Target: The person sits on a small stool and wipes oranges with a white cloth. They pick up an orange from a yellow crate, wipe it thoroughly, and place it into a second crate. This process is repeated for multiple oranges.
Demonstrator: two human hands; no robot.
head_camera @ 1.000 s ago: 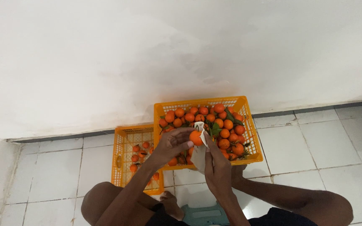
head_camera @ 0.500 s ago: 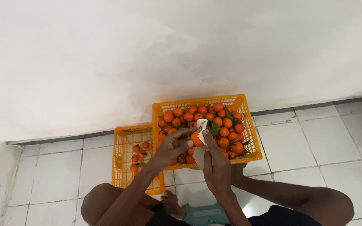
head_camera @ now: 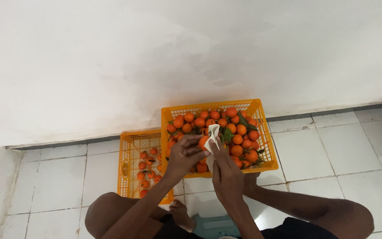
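Note:
My left hand [head_camera: 184,155] grips a small orange fruit [head_camera: 203,141] over the front edge of a large orange crate [head_camera: 264,132]. My right hand [head_camera: 225,170] presses a white cloth [head_camera: 212,132] against that fruit. The crate is heaped with many small orange fruits [head_camera: 233,128], some with green leaves. Both hands meet just in front of the pile.
A second, lower orange crate [head_camera: 127,163] to the left holds several fruits [head_camera: 147,170]. Both crates stand on a white tiled floor [head_camera: 323,150] against a white wall [head_camera: 177,57]. My knees [head_camera: 105,212] and a teal stool [head_camera: 215,225] are at the bottom.
The cloth has shifted up over the fruit as my right hand rubs it; my left hand has turned the fruit slightly. The crates have not moved.

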